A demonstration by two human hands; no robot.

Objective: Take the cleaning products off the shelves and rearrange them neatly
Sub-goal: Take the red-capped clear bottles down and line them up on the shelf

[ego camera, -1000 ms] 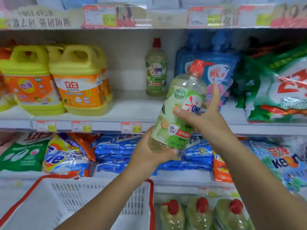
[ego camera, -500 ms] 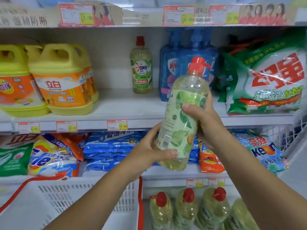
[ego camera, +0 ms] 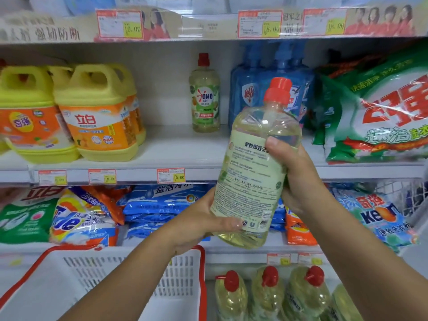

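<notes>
The scene is lit brightly and evenly by diffuse overhead light. Only soft shadows are cast beneath the upper shelf edge [ego camera: 208, 28] onto the back wall [ego camera: 162, 84]. Specular glare is seen on the green-and-white washing powder bag [ego camera: 382, 126], and small highlights on the held detergent bottle [ego camera: 252, 172]. Shelf lines are bowed toward the frame edges (wide-angle distortion). The upper price tags [ego camera: 119, 24] are rendered soft, their fine print unreadable.

White shop shelving [ego camera: 176, 147], pale back panel [ego camera: 162, 84], price tags [ego camera: 171, 175] along shelf edges
</notes>
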